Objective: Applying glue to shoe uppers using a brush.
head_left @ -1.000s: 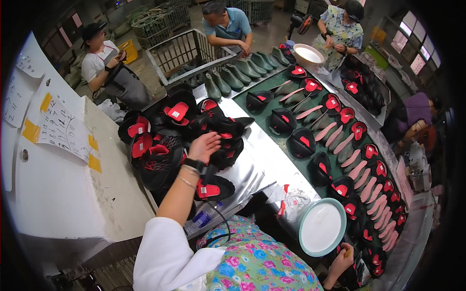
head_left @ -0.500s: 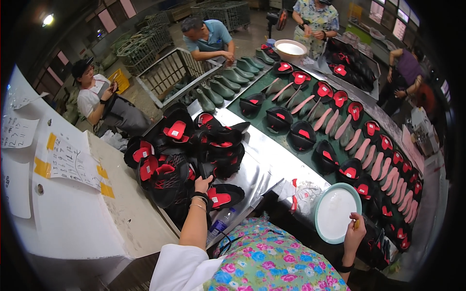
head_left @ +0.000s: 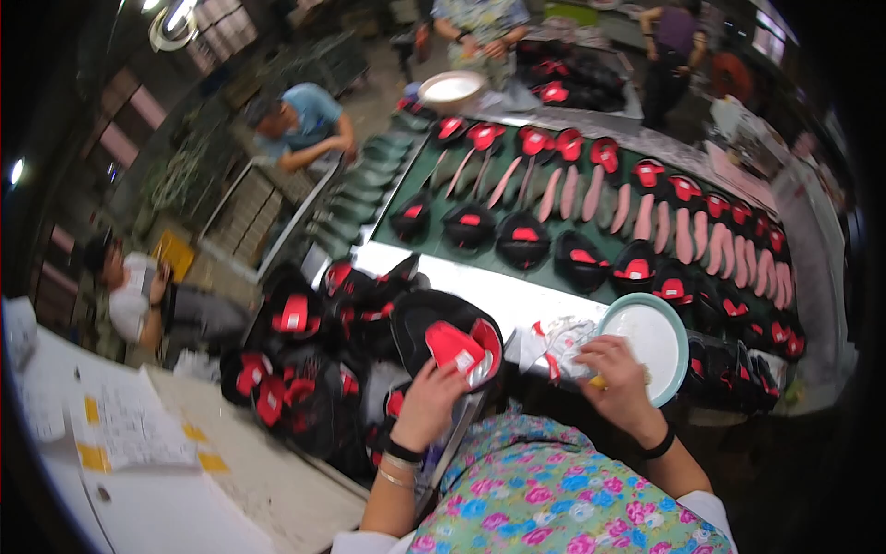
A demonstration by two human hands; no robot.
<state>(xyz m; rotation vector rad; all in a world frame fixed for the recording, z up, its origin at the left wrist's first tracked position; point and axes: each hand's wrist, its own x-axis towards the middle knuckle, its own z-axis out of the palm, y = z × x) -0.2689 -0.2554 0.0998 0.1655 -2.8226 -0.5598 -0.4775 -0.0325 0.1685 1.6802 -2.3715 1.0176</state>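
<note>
My left hand [head_left: 429,406] is closed on the edge of a black shoe upper [head_left: 434,319] with a red lining and tongue, held up over the metal bench. My right hand [head_left: 616,383] is closed around a small yellow handle [head_left: 598,380]; its working end is hidden. That hand is beside the green-rimmed basin [head_left: 684,346] of white liquid, overlapping its lower left side in the head view. A heap of black and red shoe uppers [head_left: 305,406] lies to the left of my left hand.
Rows of uppers [head_left: 523,242] and pink sole-shaped pieces [head_left: 683,235] cover the green tabletop ahead. Crumpled white paper [head_left: 558,346] lies left of the basin. Green shoe lasts [head_left: 360,194] line the far left edge. Several people stand around, one leaning by a metal cage cart [head_left: 245,217].
My left hand has lifted an upper from the heap and brought it rightward in front of me. My right hand has moved up and left beside the basin. The view has turned.
</note>
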